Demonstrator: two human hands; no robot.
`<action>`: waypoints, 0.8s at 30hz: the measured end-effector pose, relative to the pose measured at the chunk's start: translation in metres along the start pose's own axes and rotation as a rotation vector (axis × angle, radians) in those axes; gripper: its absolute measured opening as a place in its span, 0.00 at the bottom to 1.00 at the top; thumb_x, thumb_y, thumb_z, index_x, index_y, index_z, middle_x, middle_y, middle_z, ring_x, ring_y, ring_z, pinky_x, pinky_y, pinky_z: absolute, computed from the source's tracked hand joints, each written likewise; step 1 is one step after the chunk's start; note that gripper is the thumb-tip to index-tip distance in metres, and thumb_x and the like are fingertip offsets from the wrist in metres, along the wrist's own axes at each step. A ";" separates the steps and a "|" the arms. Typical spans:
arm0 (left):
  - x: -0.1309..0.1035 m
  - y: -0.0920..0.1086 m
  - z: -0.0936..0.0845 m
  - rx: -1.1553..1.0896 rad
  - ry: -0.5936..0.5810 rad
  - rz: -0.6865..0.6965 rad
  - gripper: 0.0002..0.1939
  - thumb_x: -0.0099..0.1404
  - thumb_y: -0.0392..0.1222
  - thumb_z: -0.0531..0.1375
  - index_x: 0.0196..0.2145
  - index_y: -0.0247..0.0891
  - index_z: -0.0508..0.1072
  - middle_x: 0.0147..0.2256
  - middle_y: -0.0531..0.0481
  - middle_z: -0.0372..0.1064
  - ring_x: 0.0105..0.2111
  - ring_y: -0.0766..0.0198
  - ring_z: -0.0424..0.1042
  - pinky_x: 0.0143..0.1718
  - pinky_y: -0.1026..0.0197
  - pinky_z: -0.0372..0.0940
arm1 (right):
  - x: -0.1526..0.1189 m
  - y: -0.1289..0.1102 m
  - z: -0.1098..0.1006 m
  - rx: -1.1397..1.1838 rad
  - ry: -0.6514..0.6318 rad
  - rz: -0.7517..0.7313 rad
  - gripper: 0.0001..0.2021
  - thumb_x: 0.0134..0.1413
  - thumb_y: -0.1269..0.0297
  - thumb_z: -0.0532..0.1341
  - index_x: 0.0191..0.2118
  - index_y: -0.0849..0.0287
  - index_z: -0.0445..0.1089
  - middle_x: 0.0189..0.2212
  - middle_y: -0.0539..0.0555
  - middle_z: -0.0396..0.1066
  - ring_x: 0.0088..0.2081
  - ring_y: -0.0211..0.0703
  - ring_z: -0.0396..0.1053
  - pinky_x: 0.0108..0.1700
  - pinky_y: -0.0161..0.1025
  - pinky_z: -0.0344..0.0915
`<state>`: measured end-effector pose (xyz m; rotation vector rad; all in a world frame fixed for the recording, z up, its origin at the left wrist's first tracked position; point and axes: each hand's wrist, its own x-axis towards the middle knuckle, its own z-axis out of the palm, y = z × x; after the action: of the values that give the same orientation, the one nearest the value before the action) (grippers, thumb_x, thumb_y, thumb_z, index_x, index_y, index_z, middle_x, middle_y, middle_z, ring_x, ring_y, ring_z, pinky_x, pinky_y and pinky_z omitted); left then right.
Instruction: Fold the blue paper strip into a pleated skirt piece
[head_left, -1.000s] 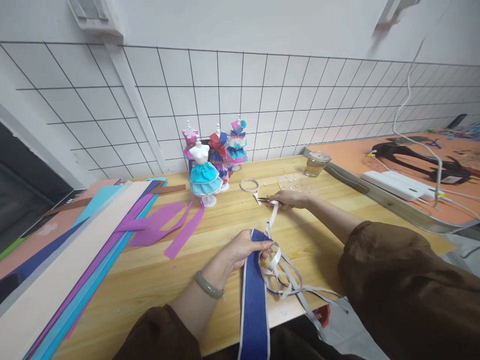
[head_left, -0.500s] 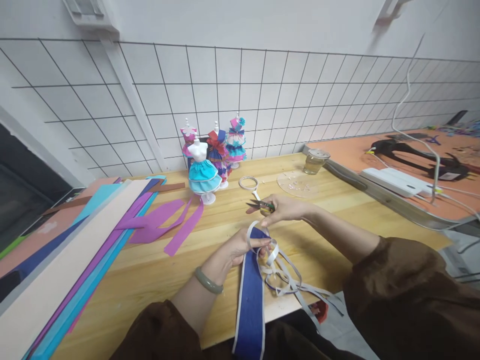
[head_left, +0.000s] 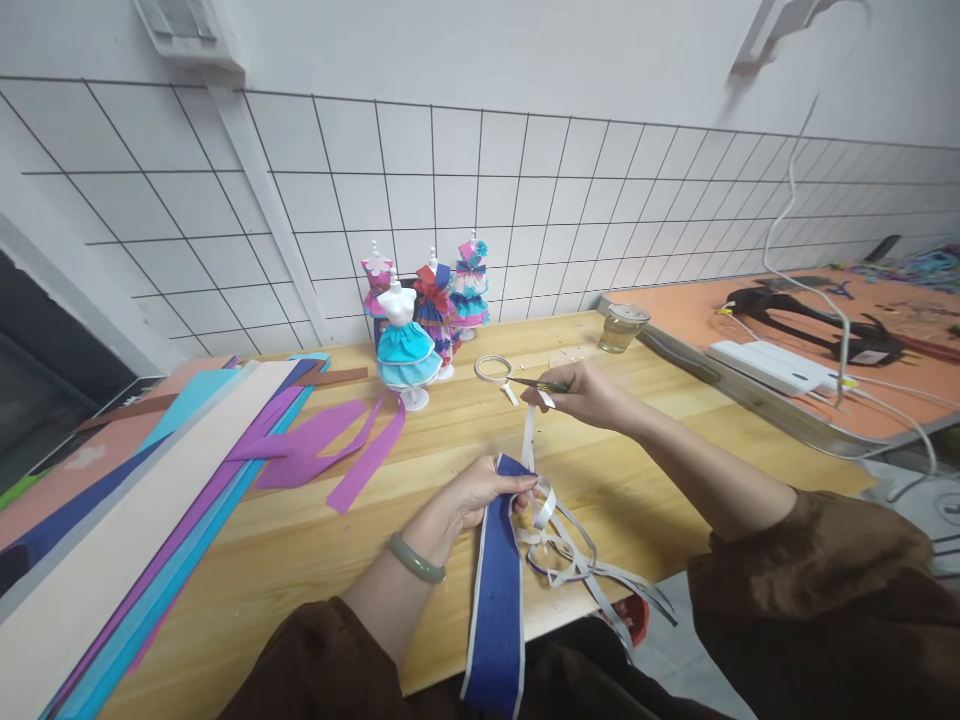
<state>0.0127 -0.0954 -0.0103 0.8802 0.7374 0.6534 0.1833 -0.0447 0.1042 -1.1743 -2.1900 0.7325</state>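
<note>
My left hand (head_left: 484,492) pinches the top end of a long blue strip with white edging (head_left: 499,600), which hangs down over the table's front edge. To the upper right, my right hand (head_left: 581,393) holds small scissors (head_left: 541,384), their blades pointing left. Its fingers also grip the end of a narrow white ribbon (head_left: 529,438), which runs down to my left hand. Beside the blue strip lies a loose tangle of white and grey ribbons (head_left: 562,560), partly over the table edge.
Small dress forms, one in a turquoise skirt (head_left: 409,352), stand at the back. Coloured strips (head_left: 172,500) and a magenta piece (head_left: 367,460) lie left. A white ring (head_left: 493,369) and a cup (head_left: 623,329) are beyond my right hand. An orange table (head_left: 690,310) adjoins at right.
My right hand has moved up and right, away from my left hand, with the scissors. The white ribbon that looped over my left hand is now drawn out straight between both hands.
</note>
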 end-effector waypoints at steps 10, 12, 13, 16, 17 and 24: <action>-0.003 0.008 0.003 -0.139 0.049 0.137 0.13 0.43 0.41 0.67 0.24 0.28 0.72 0.19 0.51 0.66 0.18 0.73 0.62 0.23 0.68 0.57 | -0.042 0.028 0.019 0.318 -0.046 0.292 0.17 0.40 0.51 0.62 0.28 0.63 0.70 0.14 0.43 0.52 0.16 0.28 0.45 0.18 0.31 0.40; -0.002 0.009 0.004 -0.177 0.086 0.169 0.14 0.43 0.41 0.67 0.25 0.29 0.72 0.19 0.51 0.67 0.19 0.72 0.64 0.23 0.68 0.58 | -0.057 0.028 0.038 0.464 -0.163 0.371 0.18 0.41 0.51 0.61 0.30 0.64 0.69 0.12 0.42 0.48 0.15 0.27 0.42 0.18 0.31 0.38; -0.002 0.009 0.005 -0.191 0.097 0.170 0.14 0.43 0.41 0.67 0.26 0.29 0.72 0.20 0.50 0.68 0.20 0.71 0.65 0.24 0.67 0.59 | -0.063 0.027 0.049 0.555 -0.185 0.385 0.18 0.41 0.51 0.62 0.30 0.65 0.68 0.13 0.42 0.49 0.15 0.27 0.42 0.18 0.31 0.39; -0.002 0.009 0.007 -0.209 0.114 0.166 0.16 0.42 0.41 0.68 0.28 0.29 0.71 0.24 0.48 0.70 0.22 0.68 0.68 0.27 0.65 0.62 | -0.072 0.020 0.075 0.729 -0.180 0.403 0.16 0.41 0.54 0.63 0.28 0.64 0.66 0.14 0.43 0.54 0.16 0.26 0.46 0.18 0.30 0.42; -0.002 0.009 0.008 -0.206 0.116 0.171 0.16 0.42 0.41 0.68 0.28 0.29 0.71 0.24 0.48 0.70 0.22 0.67 0.68 0.28 0.64 0.63 | -0.072 0.018 0.081 0.754 -0.138 0.398 0.15 0.39 0.56 0.64 0.28 0.64 0.65 0.16 0.44 0.56 0.17 0.26 0.48 0.19 0.29 0.44; 0.002 0.006 0.003 -0.155 0.122 0.189 0.16 0.44 0.40 0.67 0.31 0.30 0.71 0.25 0.48 0.71 0.23 0.66 0.69 0.27 0.63 0.65 | -0.067 0.019 0.082 0.708 -0.108 0.410 0.17 0.34 0.58 0.66 0.30 0.63 0.63 0.18 0.47 0.63 0.17 0.31 0.58 0.18 0.29 0.53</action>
<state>0.0153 -0.0931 -0.0045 0.7774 0.7074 0.9264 0.1693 -0.1098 0.0198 -1.2034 -1.5345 1.6073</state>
